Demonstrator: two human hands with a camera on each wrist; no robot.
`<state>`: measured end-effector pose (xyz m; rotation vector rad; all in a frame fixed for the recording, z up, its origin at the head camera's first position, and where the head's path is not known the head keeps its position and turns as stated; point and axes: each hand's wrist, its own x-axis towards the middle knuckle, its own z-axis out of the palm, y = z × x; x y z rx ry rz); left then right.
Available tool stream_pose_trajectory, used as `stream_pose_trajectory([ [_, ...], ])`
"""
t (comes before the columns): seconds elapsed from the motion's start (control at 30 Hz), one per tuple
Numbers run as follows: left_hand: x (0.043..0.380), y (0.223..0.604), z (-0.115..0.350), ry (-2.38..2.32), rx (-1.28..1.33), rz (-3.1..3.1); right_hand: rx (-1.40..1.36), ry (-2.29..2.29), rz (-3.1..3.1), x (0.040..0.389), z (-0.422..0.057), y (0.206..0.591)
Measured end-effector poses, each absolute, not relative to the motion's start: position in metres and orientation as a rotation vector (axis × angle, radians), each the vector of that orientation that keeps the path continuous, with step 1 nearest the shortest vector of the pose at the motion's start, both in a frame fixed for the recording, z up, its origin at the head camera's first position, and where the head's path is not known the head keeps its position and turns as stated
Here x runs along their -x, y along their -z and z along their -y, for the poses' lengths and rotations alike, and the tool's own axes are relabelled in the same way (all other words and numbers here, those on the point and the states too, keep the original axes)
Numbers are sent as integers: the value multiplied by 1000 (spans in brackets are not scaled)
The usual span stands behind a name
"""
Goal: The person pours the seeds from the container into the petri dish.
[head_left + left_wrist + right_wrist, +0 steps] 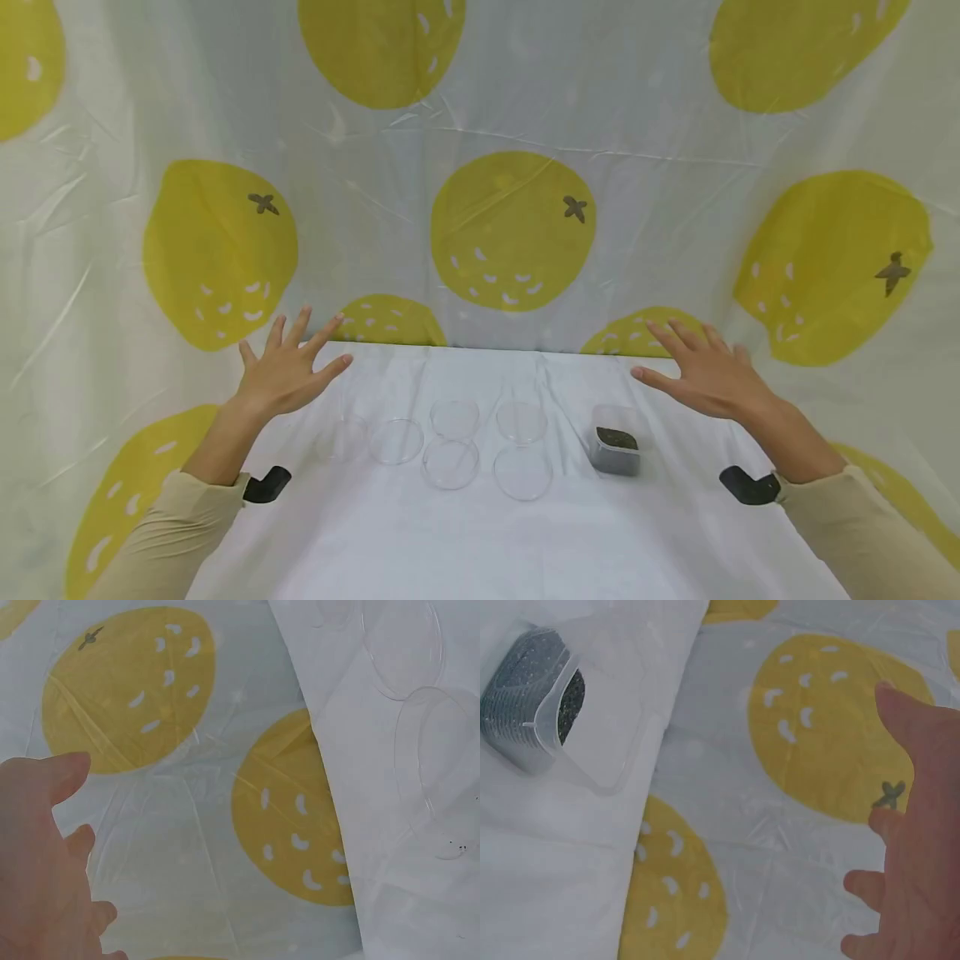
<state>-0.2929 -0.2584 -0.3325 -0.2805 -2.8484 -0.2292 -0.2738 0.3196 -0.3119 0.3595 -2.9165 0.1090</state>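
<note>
My left hand point(281, 379) is held up over the back left of the white-covered table, fingers spread, holding nothing. In the left wrist view its thumb and fingertips point(79, 765) show at the left edge, apart from the clear round dishes. My right hand point(712, 383) is raised likewise at the back right, with fingers spread and nothing in it. Nearest to it is a clear plastic tub point(617, 462) containing dark grains point(617, 437); the right wrist view shows the tub point(517, 712) at upper left. Several clear shallow dishes, like petri dishes point(450, 464), lie between the hands.
The white cloth point(450, 550) covers the table and has creases. Behind it hangs a pale curtain point(360, 208) printed with yellow lemons. The dishes sit close together, left of the tub; one dish point(345, 437) at far left is faint.
</note>
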Motion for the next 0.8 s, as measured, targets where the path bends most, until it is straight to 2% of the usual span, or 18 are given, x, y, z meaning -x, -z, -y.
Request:
stream_pose_trajectory([
  [0.23,295,334,258,338,354,2860,-435,-271,2890,275,-318,315],
  [0.53,307,353,263,735,738,2667,-542,-909,2907,276,-321,330],
  [0.8,304,376,277,943,646,2630,-622,-1113,2828,278,-331,356],
])
